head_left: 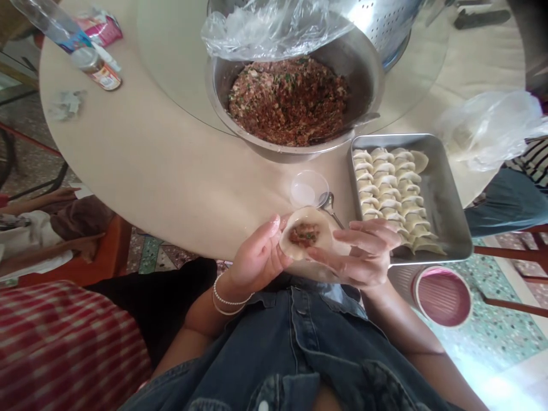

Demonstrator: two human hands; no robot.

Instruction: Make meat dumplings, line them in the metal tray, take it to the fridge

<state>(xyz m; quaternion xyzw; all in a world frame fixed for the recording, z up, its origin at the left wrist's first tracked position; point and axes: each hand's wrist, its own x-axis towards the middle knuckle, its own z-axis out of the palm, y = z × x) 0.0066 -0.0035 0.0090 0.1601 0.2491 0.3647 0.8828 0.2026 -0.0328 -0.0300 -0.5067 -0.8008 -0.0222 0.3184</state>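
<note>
around dough point(324, 233), left hand point(262, 254) and right hand point(366, 254) curl

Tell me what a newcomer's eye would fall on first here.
Probably the big bowl of meat filling at top centre, with clear plastic bunched over its far side. Next, the tray to its lower right, with dumplings in rows. Then, below the bowl, the left hand and right hand on an open, filled wrapper.

No legible text; jar label point(107, 77) too blurred
</note>
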